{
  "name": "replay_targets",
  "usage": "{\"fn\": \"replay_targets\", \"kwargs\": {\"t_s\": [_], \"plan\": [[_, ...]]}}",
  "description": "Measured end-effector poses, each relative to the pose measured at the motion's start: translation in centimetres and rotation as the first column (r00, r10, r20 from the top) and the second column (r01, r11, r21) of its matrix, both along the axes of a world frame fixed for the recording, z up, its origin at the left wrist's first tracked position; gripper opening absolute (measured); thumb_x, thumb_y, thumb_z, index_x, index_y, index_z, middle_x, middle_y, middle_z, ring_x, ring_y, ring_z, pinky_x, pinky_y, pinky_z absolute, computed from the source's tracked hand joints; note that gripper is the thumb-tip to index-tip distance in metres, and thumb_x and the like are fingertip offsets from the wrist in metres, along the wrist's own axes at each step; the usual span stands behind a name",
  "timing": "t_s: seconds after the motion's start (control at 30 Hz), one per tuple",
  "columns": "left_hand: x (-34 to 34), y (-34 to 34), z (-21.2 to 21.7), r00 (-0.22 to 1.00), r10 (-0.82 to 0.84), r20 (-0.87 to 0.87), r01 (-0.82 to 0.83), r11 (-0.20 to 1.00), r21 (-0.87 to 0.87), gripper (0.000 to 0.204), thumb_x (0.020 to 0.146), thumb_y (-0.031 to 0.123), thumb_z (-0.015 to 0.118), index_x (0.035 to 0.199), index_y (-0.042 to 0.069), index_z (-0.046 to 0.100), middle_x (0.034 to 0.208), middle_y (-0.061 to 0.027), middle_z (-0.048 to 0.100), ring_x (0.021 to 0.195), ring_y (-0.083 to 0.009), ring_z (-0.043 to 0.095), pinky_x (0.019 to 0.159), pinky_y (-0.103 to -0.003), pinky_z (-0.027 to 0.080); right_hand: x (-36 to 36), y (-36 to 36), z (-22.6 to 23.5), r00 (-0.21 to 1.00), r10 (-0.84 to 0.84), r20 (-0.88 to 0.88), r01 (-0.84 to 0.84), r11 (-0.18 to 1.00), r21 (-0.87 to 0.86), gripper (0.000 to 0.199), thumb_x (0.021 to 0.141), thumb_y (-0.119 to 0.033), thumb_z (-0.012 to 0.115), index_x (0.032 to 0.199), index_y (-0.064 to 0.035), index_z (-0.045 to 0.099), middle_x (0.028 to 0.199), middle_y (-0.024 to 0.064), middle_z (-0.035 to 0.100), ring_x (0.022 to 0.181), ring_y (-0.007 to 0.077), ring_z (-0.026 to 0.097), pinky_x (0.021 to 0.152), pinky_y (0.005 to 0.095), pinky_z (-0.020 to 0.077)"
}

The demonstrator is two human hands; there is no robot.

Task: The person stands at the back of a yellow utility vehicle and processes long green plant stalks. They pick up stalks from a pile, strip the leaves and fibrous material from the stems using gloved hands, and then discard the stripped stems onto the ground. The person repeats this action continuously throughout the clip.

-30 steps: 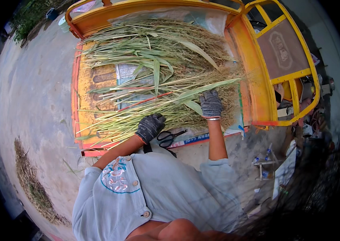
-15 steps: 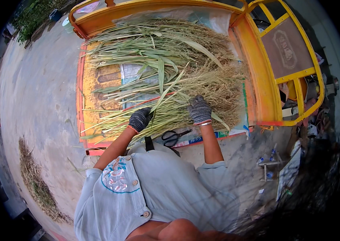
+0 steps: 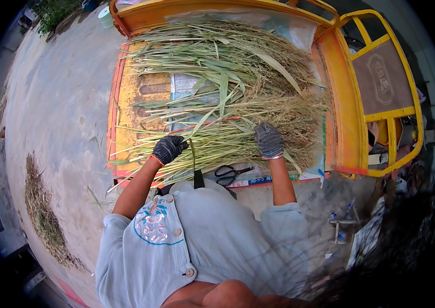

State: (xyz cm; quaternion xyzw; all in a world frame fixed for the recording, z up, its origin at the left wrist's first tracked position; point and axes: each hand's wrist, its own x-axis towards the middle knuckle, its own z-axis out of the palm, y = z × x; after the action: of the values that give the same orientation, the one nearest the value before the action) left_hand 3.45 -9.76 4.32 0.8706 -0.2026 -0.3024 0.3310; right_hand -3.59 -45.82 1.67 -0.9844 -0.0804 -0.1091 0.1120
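Observation:
Both my hands wear dark grey knitted gloves over a bundle of cut, green-yellow stalks (image 3: pixel 212 151) with brownish, feathery seed heads (image 3: pixel 302 123). My left hand (image 3: pixel 170 149) is closed at the near left of the bundle, its fingertips against a long narrow leaf (image 3: pixel 193 154) that hangs down beside them. Toward the seed-head end, my right hand (image 3: pixel 269 140) is curled over the stalks; its fingertips are partly hidden. A pair of black-handled scissors (image 3: pixel 233 175) lies at the near edge, between my hands and my body.
A larger pile of similar stalks (image 3: pixel 212 54) lies farther back on the yellow cart bed (image 3: pixel 150 84). Plastic sheeting (image 3: pixel 181 87) shows beneath. Yellow rails (image 3: pixel 407 97) rise at the right. Dry plant scraps (image 3: pixel 45 215) lie on concrete at the left; a small stand (image 3: pixel 345 223) is lower right.
My left hand has shifted left along the stalks, toward their cut ends. My right hand stays at about the same spot on the bundle. The whole view has swung slightly.

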Motion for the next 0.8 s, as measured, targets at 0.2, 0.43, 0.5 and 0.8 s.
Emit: {"fn": "replay_targets", "kwargs": {"t_s": [0.2,0.43,0.5,0.8], "plan": [[-1.5,-3.0,-1.1,0.809,0.211,-0.548,-0.312,0.945,-0.098,0.03,0.085,0.03,0.052,0.068,0.006,0.06,0.057,-0.0012,0.057,0.043,-0.0104,0.047,0.039,-0.025,0.038,1.4,2.5,0.7,0.958,-0.157,0.239,0.142,0.987,0.081,0.02,0.065,-0.014,0.064,0.085,-0.0102,0.062,0.094,0.0109,0.058,0.081,0.0289,0.058,0.067,0.0398,0.049],[-2.5,-4.4,-4.1,0.786,0.357,-0.504,-0.427,0.904,-0.024,0.028,0.082,0.027,0.053,0.063,0.007,0.059,0.053,-0.0014,0.056,0.041,-0.0119,0.046,0.038,-0.027,0.038,-0.1,4.3,1.0,0.797,-0.591,-0.122,0.433,0.42,0.797,0.031,0.075,-0.012,0.062,0.104,-0.0068,0.054,0.088,0.0112,0.06,0.067,0.0187,0.058,0.057,0.0316,0.0473],[-2.6,-5.1,-3.6,0.767,0.339,-0.545,-0.422,0.906,-0.029,0.027,0.081,0.026,0.053,0.063,0.007,0.059,0.053,-0.0011,0.056,0.041,-0.0119,0.046,0.038,-0.027,0.038,-0.3,6.5,-0.7,0.64,-0.217,-0.737,0.681,-0.284,0.675,0.024,0.078,-0.017,0.061,0.099,-0.006,0.057,0.073,0.0085,0.061,0.054,0.0166,0.055,0.049,0.0297,0.0447],[-2.9,-5.8,-5.9,0.832,0.323,-0.451,-0.378,0.925,-0.034,0.018,0.082,0.019,0.05,0.071,0.005,0.056,0.054,-0.0048,0.053,0.042,-0.0139,0.05,0.037,-0.028,0.043,1.3,11.9,-3.7,0.625,-0.058,-0.779,0.486,-0.752,0.446,0.014,0.084,-0.026,0.052,0.084,-0.0128,0.055,0.068,0.006,0.059,0.055,0.0205,0.057,0.044,0.0331,0.0458]]}}
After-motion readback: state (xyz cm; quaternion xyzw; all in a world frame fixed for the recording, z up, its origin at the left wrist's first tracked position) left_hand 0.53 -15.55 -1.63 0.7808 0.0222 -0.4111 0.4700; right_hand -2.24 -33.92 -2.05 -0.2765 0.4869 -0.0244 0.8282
